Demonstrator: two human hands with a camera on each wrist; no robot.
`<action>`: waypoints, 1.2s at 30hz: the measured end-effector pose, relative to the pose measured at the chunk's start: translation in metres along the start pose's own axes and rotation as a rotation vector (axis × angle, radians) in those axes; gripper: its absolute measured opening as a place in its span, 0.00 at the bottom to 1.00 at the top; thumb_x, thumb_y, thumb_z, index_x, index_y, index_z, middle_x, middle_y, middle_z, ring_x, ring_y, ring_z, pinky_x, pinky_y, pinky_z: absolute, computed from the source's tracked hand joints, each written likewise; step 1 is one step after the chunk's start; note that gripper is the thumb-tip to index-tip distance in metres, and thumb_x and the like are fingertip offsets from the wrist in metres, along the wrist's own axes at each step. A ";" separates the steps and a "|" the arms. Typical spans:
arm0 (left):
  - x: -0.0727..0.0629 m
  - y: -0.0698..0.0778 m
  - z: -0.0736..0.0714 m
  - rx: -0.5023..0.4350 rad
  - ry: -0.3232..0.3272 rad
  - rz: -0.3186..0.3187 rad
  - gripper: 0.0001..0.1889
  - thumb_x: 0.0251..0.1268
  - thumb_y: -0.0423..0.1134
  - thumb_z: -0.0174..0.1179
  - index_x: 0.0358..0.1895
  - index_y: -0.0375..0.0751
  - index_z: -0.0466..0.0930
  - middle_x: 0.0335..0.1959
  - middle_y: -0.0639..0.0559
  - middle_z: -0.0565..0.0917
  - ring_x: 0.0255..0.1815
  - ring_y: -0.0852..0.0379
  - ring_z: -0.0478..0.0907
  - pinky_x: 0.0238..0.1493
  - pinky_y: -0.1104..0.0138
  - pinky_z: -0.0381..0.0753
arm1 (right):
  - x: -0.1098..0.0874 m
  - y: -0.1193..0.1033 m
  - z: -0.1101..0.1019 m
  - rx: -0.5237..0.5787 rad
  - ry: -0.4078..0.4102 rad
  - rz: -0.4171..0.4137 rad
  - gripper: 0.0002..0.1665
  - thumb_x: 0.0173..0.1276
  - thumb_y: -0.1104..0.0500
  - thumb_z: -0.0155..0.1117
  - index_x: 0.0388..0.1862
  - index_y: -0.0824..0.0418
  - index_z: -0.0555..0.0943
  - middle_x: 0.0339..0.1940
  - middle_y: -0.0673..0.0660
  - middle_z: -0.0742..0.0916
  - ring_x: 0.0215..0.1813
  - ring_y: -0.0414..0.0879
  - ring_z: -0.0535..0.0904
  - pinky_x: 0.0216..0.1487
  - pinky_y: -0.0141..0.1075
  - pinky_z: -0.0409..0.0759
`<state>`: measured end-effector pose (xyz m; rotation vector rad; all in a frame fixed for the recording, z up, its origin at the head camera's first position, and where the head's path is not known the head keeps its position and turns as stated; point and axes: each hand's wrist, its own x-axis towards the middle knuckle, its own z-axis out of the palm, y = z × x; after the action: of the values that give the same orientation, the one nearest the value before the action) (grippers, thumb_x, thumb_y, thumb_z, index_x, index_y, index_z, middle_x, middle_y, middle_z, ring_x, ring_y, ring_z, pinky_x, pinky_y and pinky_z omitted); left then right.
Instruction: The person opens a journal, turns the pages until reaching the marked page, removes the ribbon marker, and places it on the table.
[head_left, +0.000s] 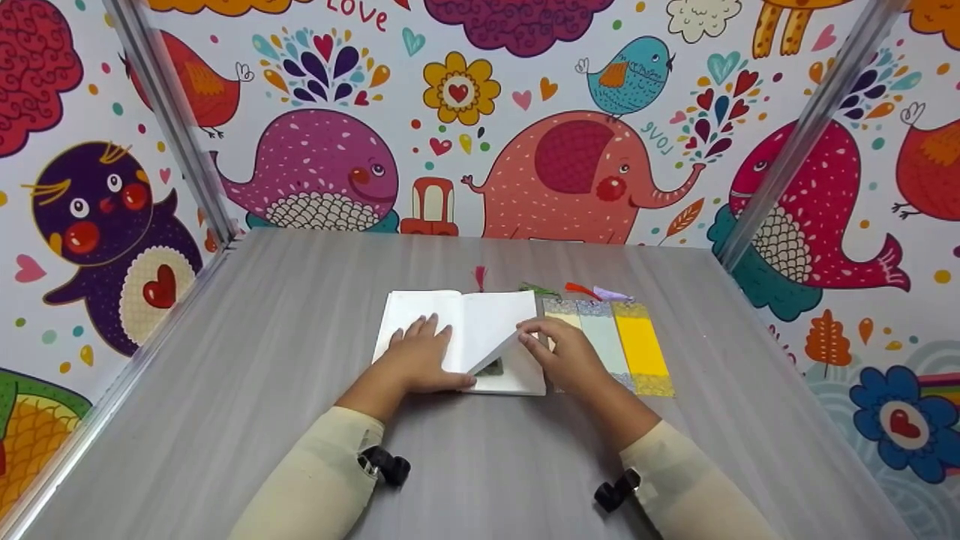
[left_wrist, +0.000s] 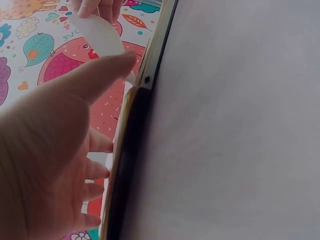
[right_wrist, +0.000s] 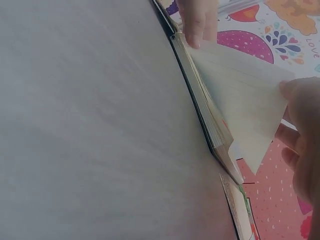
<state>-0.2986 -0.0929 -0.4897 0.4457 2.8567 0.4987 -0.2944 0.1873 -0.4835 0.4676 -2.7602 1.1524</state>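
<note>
An open book point(head_left: 420, 306) with blank white pages lies on the grey table. My left hand point(head_left: 421, 358) rests on its left page with fingers spread, the thumb reaching across near the lower middle. My right hand point(head_left: 564, 352) pinches the corner of a right-hand page point(right_wrist: 250, 100) between thumb and fingers. That page is lifted and folded over diagonally, and part of a dark picture point(head_left: 491, 367) shows beneath it. In the left wrist view the raised page point(left_wrist: 100, 35) curves up from the book's edge.
Right of the book lie several bookmarks with glittery ends, a yellow bookmark point(head_left: 641, 345) outermost and a pale blue bookmark point(head_left: 598, 330) beside it. Green, red and lilac tassels point(head_left: 613, 294) stick out behind them. A pink tassel point(head_left: 480, 276) shows beyond the book's top edge. Patterned walls point(head_left: 457, 150) enclose the table.
</note>
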 end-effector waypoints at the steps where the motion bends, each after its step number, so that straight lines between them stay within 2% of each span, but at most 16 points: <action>1: 0.000 0.000 0.000 0.009 0.006 0.009 0.63 0.54 0.79 0.64 0.86 0.41 0.58 0.89 0.36 0.53 0.90 0.35 0.48 0.86 0.34 0.50 | 0.000 0.000 -0.001 0.000 -0.006 0.003 0.12 0.78 0.47 0.68 0.56 0.43 0.89 0.62 0.45 0.91 0.74 0.50 0.82 0.79 0.55 0.75; 5: 0.002 -0.001 0.001 0.027 0.038 0.039 0.61 0.58 0.76 0.63 0.87 0.41 0.55 0.89 0.38 0.55 0.89 0.37 0.53 0.85 0.35 0.55 | 0.001 0.001 -0.005 -0.004 -0.026 0.044 0.21 0.77 0.46 0.70 0.67 0.41 0.85 0.73 0.49 0.85 0.81 0.54 0.75 0.82 0.60 0.69; 8: 0.003 -0.001 0.000 0.018 0.095 0.061 0.61 0.59 0.73 0.66 0.89 0.45 0.49 0.89 0.41 0.56 0.89 0.38 0.54 0.84 0.35 0.56 | 0.002 0.003 -0.009 -0.038 -0.045 0.090 0.31 0.75 0.45 0.72 0.75 0.40 0.78 0.80 0.53 0.79 0.84 0.58 0.70 0.83 0.63 0.66; 11: 0.004 -0.002 0.000 -0.005 0.191 0.091 0.65 0.57 0.71 0.70 0.90 0.50 0.43 0.89 0.43 0.54 0.88 0.38 0.54 0.84 0.34 0.57 | 0.003 0.006 -0.010 -0.112 -0.101 0.104 0.38 0.73 0.43 0.73 0.79 0.43 0.74 0.84 0.55 0.74 0.86 0.59 0.66 0.84 0.62 0.65; 14: 0.005 -0.002 -0.002 -0.019 0.303 0.124 0.69 0.54 0.70 0.74 0.90 0.52 0.37 0.90 0.43 0.49 0.88 0.37 0.53 0.84 0.34 0.55 | 0.004 0.010 -0.007 -0.213 -0.186 0.084 0.44 0.72 0.40 0.73 0.83 0.46 0.71 0.87 0.52 0.69 0.88 0.57 0.63 0.85 0.62 0.62; 18: 0.004 -0.001 -0.006 0.001 0.444 0.165 0.73 0.48 0.68 0.80 0.90 0.53 0.37 0.91 0.43 0.43 0.88 0.35 0.52 0.84 0.34 0.53 | 0.001 0.016 -0.003 -0.325 -0.298 0.029 0.51 0.71 0.36 0.72 0.87 0.45 0.63 0.91 0.48 0.61 0.92 0.55 0.54 0.89 0.62 0.51; 20: 0.003 0.000 -0.008 0.034 0.475 0.179 0.73 0.47 0.66 0.82 0.90 0.54 0.38 0.91 0.44 0.41 0.89 0.36 0.49 0.85 0.34 0.51 | 0.000 0.018 -0.001 -0.360 -0.337 -0.006 0.53 0.71 0.36 0.71 0.88 0.45 0.60 0.92 0.47 0.58 0.93 0.54 0.49 0.90 0.63 0.45; 23: 0.001 0.002 -0.013 0.102 0.467 0.184 0.71 0.48 0.65 0.82 0.90 0.60 0.39 0.92 0.47 0.39 0.91 0.39 0.44 0.86 0.34 0.49 | -0.002 0.021 0.000 -0.396 -0.387 -0.033 0.53 0.73 0.35 0.68 0.90 0.45 0.57 0.92 0.46 0.55 0.93 0.53 0.46 0.90 0.63 0.39; 28: -0.002 0.004 -0.017 0.178 0.387 0.171 0.66 0.50 0.67 0.79 0.89 0.68 0.44 0.92 0.50 0.39 0.92 0.42 0.40 0.87 0.33 0.45 | -0.005 0.021 0.001 -0.443 -0.457 -0.050 0.50 0.78 0.33 0.61 0.90 0.45 0.54 0.92 0.46 0.54 0.94 0.53 0.44 0.90 0.64 0.37; 32: -0.002 0.005 -0.018 0.216 0.334 0.154 0.62 0.51 0.68 0.78 0.88 0.69 0.50 0.93 0.51 0.39 0.93 0.42 0.37 0.87 0.32 0.41 | -0.006 0.020 0.000 -0.463 -0.510 -0.056 0.47 0.81 0.32 0.54 0.90 0.44 0.53 0.92 0.45 0.54 0.94 0.52 0.43 0.90 0.65 0.36; 36: -0.003 0.005 -0.018 0.236 0.297 0.152 0.56 0.51 0.68 0.77 0.86 0.65 0.60 0.92 0.51 0.43 0.93 0.43 0.38 0.87 0.31 0.38 | -0.007 0.020 0.001 -0.464 -0.530 -0.060 0.45 0.82 0.33 0.51 0.90 0.44 0.53 0.92 0.46 0.55 0.94 0.52 0.43 0.90 0.65 0.37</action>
<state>-0.2991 -0.0950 -0.4710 0.6855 3.2018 0.2706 -0.2942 0.2016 -0.4989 0.8861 -3.2771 0.3734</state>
